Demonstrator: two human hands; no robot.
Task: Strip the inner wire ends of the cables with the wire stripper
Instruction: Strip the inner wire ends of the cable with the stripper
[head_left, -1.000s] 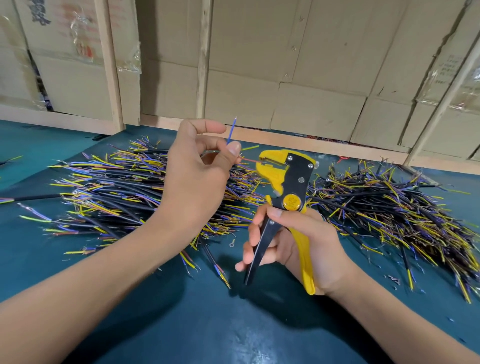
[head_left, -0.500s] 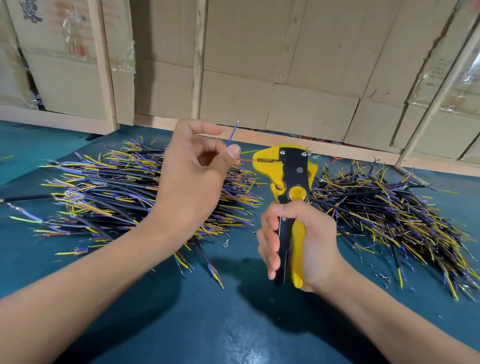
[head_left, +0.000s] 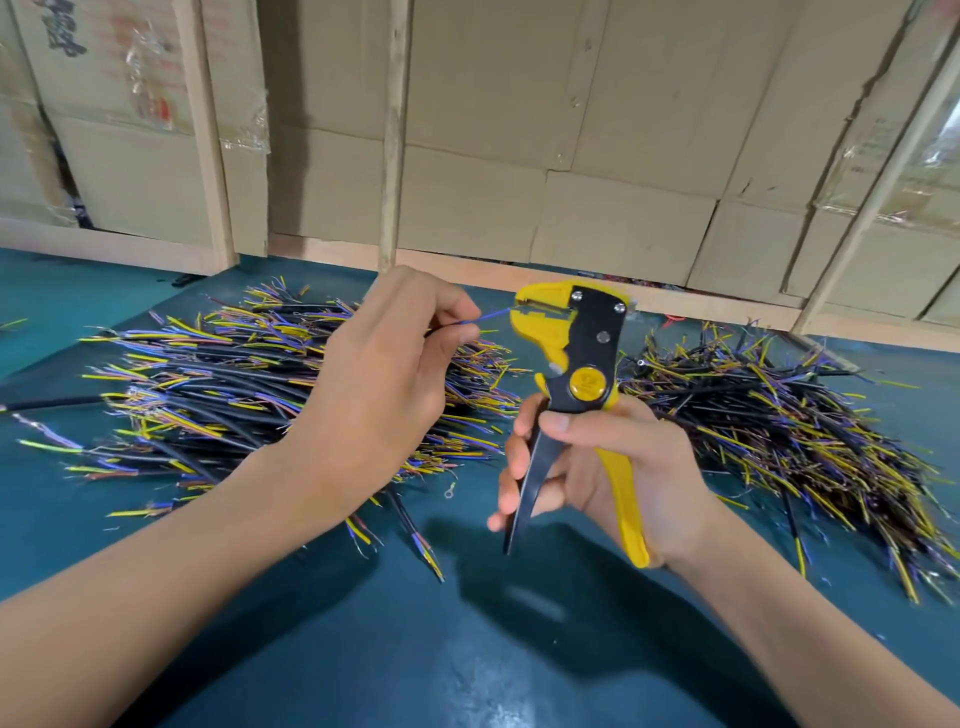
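Single head-worn view, forward and down, close over both hands (head_left: 597, 462) above teal table (head_left: 467, 649).

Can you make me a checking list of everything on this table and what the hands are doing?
Surface: teal table mat, dotted with small wire scraps.
Job's things: yellow and black wire stripper, held upright with handles spread; blue inner wire pointing into its head.
Clutter: small metal ring terminal lying on the mat between the hands.
Hands: left hand pinches the blue wire; right hand grips the stripper handles.
Cables: left cable pile and right cable pile, black sheaths with yellow, blue and purple ends.
Surroundings: cardboard boxes behind wooden posts.
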